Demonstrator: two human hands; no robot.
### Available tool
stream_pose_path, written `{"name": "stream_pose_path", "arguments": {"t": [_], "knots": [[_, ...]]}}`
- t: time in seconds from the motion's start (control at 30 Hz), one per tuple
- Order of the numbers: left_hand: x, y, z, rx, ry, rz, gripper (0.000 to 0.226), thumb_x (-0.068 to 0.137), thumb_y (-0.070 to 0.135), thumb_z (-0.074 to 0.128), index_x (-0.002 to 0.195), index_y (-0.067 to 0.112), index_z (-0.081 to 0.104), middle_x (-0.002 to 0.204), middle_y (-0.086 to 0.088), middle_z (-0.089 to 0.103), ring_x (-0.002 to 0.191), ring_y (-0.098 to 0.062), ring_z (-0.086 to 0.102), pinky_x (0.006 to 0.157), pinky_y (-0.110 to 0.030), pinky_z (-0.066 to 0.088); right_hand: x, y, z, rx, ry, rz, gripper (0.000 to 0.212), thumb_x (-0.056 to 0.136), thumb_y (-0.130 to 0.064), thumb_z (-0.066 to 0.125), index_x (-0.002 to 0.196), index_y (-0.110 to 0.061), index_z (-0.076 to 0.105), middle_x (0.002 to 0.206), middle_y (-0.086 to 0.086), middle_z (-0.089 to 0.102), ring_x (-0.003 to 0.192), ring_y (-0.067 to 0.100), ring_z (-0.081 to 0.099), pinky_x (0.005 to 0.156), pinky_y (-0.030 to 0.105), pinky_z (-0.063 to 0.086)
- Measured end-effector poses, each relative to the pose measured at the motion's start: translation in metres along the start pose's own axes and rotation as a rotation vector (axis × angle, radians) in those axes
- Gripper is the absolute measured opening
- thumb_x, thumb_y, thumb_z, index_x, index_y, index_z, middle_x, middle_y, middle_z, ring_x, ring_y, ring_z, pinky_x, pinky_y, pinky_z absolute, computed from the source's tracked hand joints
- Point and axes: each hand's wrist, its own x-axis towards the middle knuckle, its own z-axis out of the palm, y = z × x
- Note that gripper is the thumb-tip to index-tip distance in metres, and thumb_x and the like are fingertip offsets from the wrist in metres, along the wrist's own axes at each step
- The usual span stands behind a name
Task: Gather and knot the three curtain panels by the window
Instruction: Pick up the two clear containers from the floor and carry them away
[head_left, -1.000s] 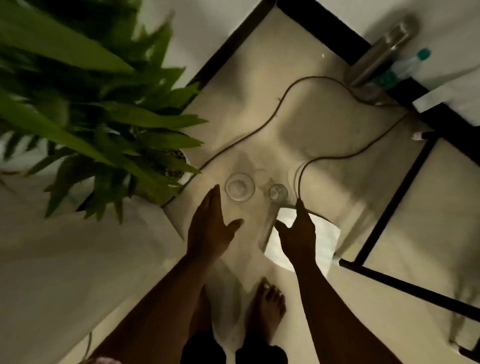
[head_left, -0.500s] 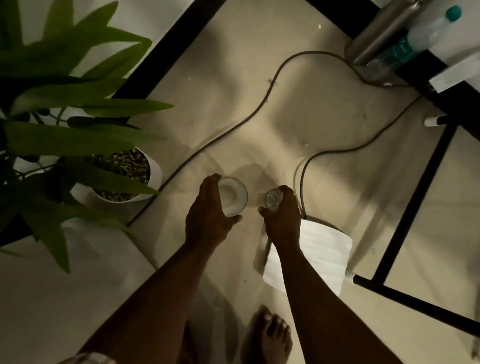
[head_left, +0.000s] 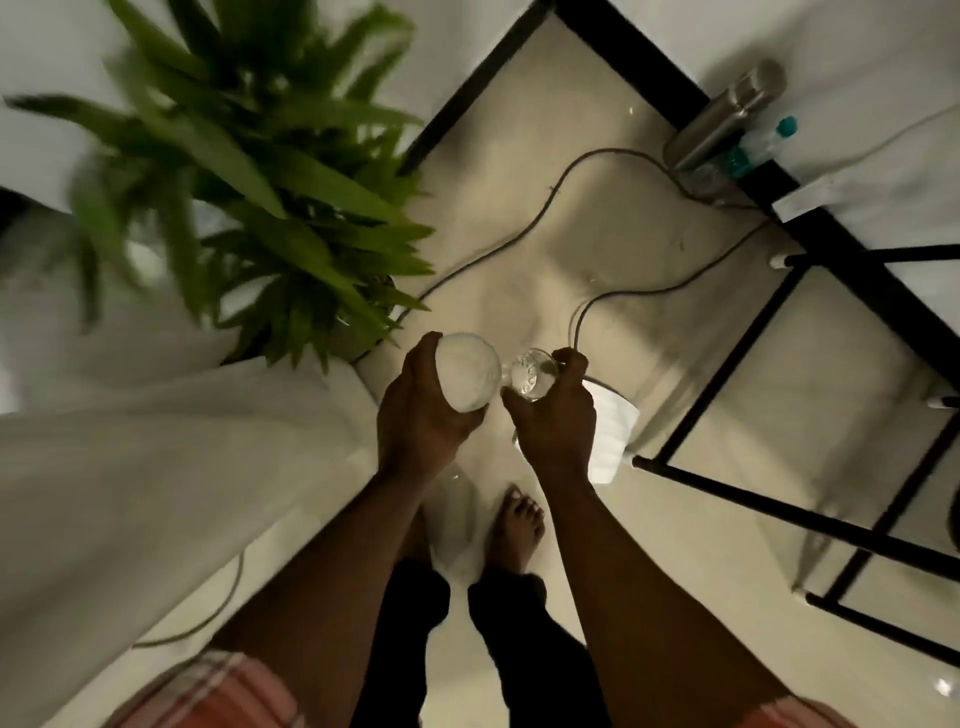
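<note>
Clearing glassware first, a person's left hand (head_left: 421, 415) closes its grip round a glass bowl (head_left: 467, 371) and the right hand (head_left: 558, 421) grips a smaller glass (head_left: 532, 374), both above the floor (head_left: 597, 208). The white curtain panel (head_left: 156, 467) lies pooled at their left, untouched. Both are best carried level and set down clear of the cable (head_left: 493, 249) and the fabric.

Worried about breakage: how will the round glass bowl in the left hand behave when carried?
The glass bowl looks clear and smooth, so probably fragile and slippery; the left hand grips only one side. It sits close to the small glass in the right hand, so they might knock.
</note>
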Motion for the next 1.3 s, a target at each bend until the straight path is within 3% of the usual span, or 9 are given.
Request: {"name": "stream_pose_path", "arguments": {"t": [0.17,0.3,0.43,0.63,0.83,1.0,1.2,1.3], "knots": [[-0.113,0.071,-0.115,-0.164,0.11,-0.098,0.1,0.057,0.044,0.087,0.14,0.022,0.036,0.135,-0.001,0.054,0.12,-0.021,0.054,0.094,-0.03,0.045,-0.1,-0.083,-0.096,0.031,-0.114,-0.114,0.063,0.07,-0.031,0.08,0.121,-0.021,0.045,0.112,-0.001,0.065,0.1,0.025,0.063,0.083,0.038,0.05],[-0.202,0.124,-0.196,-0.251,0.219,-0.248,0.093,0.06,0.045,0.084,0.137,0.029,0.036,0.133,0.003,0.055,0.12,-0.021,0.054,0.094,-0.029,0.042,-0.175,-0.139,-0.172,0.008,-0.197,-0.225,0.066,0.074,-0.027,0.077,0.13,-0.02,0.044,0.117,0.002,0.064,0.103,0.026,0.061,0.085,0.033,0.048],[-0.285,0.164,-0.248,-0.296,0.433,-0.275,0.089,0.059,0.036,0.086,0.133,0.026,0.038,0.129,0.004,0.055,0.116,-0.017,0.052,0.084,-0.019,0.035,-0.234,-0.163,-0.23,-0.06,-0.297,-0.474,0.067,0.075,-0.022,0.074,0.135,-0.018,0.044,0.126,0.003,0.058,0.11,0.024,0.057,0.082,0.029,0.044],[-0.407,0.182,-0.277,-0.394,0.67,-0.367,0.083,0.059,0.035,0.085,0.128,0.033,0.037,0.121,0.012,0.055,0.111,-0.017,0.055,0.081,-0.024,0.04,-0.307,-0.178,-0.289,-0.121,-0.447,-0.828,0.065,0.076,-0.017,0.072,0.135,-0.011,0.046,0.118,0.012,0.064,0.103,0.034,0.06,0.078,0.034,0.045],[-0.497,0.174,-0.283,-0.51,0.951,-0.491,0.085,0.059,0.037,0.087,0.128,0.03,0.039,0.117,0.012,0.057,0.108,-0.016,0.057,0.079,-0.024,0.041,-0.361,-0.192,-0.289,-0.219,-0.549,-0.946,0.047,0.076,-0.03,0.074,0.116,-0.016,0.052,0.101,0.008,0.069,0.092,0.032,0.065,0.07,0.027,0.041],[-0.571,0.155,-0.289,-0.585,1.176,-0.612,0.082,0.055,0.036,0.088,0.122,0.033,0.04,0.111,0.016,0.055,0.098,-0.009,0.052,0.078,-0.025,0.04,-0.43,-0.197,-0.271,-0.2,-0.711,-1.202,0.047,0.073,-0.025,0.076,0.114,-0.014,0.055,0.102,0.004,0.068,0.093,0.025,0.063,0.074,0.029,0.046],[-0.672,0.13,-0.273,-0.627,1.375,-0.705,0.079,0.057,0.029,0.088,0.119,0.039,0.039,0.105,0.023,0.054,0.092,-0.004,0.052,0.077,-0.023,0.04,-0.531,-0.172,-0.248,-0.196,-0.927,-1.344,0.052,0.073,-0.025,0.077,0.118,-0.023,0.052,0.108,-0.002,0.066,0.099,0.02,0.061,0.082,0.032,0.048],[-0.733,0.114,-0.259,-0.625,1.45,-0.762,0.079,0.057,0.028,0.087,0.119,0.037,0.039,0.105,0.022,0.054,0.092,-0.006,0.053,0.076,-0.023,0.041,-0.59,-0.149,-0.246,-0.208,-1.003,-1.378,0.053,0.073,-0.024,0.077,0.119,-0.022,0.051,0.104,-0.001,0.067,0.095,0.022,0.062,0.074,0.029,0.044]]}}
